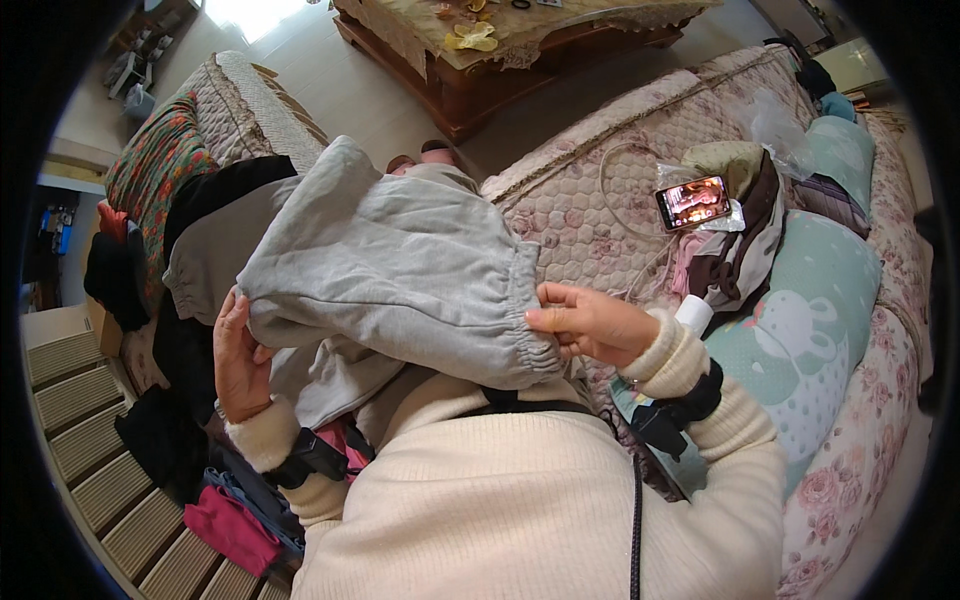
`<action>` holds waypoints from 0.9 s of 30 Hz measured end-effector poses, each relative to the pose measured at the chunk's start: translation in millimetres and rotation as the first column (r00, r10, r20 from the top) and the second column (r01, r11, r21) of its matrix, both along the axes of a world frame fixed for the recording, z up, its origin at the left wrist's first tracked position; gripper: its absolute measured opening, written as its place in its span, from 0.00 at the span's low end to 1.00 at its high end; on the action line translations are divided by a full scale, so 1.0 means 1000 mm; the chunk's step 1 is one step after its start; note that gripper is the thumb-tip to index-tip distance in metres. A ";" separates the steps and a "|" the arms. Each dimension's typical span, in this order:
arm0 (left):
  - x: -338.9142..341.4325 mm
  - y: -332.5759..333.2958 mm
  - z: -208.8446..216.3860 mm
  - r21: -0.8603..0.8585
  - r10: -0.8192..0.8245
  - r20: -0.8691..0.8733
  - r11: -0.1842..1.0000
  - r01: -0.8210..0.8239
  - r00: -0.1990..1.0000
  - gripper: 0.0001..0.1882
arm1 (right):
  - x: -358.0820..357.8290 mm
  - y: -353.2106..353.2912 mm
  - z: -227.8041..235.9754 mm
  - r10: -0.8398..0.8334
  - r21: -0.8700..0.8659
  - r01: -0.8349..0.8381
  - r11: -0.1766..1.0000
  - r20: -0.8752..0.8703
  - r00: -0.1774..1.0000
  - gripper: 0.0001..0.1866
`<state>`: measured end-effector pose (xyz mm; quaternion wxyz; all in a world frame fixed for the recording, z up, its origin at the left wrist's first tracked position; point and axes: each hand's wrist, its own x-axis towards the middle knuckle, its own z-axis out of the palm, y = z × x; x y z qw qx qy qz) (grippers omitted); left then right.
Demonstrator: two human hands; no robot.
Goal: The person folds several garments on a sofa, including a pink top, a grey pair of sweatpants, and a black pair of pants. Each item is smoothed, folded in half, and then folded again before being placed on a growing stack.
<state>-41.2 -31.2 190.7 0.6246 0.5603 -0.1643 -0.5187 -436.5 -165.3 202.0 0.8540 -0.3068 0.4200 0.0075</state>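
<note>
A pair of light grey sweatpants point(400, 270) is stretched out in front of me above my lap, its fabric creased. My left hand point(240, 355) pinches its near left corner. At the other end, my right hand point(590, 325) grips the gathered elastic edge, thumb on top. More light grey cloth point(335, 380) hangs below the held part, near my lap. To the left, close to my left hand, lie a darker grey garment point(215, 245) and a black one point(235, 185). I cannot tell where the lower cloth joins the sweatpants.
On the quilted floral sofa point(570, 190) to my right are a lit phone point(693, 203), brown clothing point(745, 255) and a green rabbit-print cushion point(805, 320). A pink folded garment point(232, 530) lies at lower left beside a slatted wooden seat point(85, 410). A wooden table point(430, 85) stands ahead.
</note>
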 end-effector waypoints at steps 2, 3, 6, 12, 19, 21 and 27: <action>0.001 0.000 -0.001 0.023 0.052 0.015 0.998 -0.053 0.999 0.19 | 0.011 -0.002 0.007 -0.128 -0.015 0.129 0.992 0.047 0.991 0.09; 0.002 0.000 -0.001 0.033 0.067 0.019 0.997 -0.067 0.998 0.19 | 0.016 -0.004 0.011 -0.184 -0.021 0.186 0.982 0.089 0.979 0.08; 0.004 -0.004 0.007 -0.005 0.014 -0.002 1.000 -0.014 1.000 0.19 | 0.025 -0.026 0.028 -0.364 -0.132 0.421 0.897 0.318 0.875 0.04; -0.004 -0.023 0.044 -0.202 0.123 0.273 0.977 -0.068 0.954 0.12 | 0.036 -0.079 0.079 -0.420 -0.359 0.779 0.514 0.687 0.594 0.05; -0.021 -0.040 0.059 -0.262 0.229 0.663 0.963 -0.066 0.713 0.09 | 0.038 -0.089 0.090 -0.218 -0.805 0.576 -0.143 0.593 0.775 0.07; -0.022 -0.036 0.058 -0.246 0.221 0.717 0.968 -0.057 0.661 0.12 | 0.034 -0.085 0.088 -0.213 -0.836 0.524 -0.163 0.548 0.809 0.07; -0.024 -0.027 0.060 -0.412 0.404 0.843 0.909 -0.057 0.356 0.12 | 0.042 -0.069 0.086 -0.274 -0.843 0.467 -0.267 0.531 0.802 0.08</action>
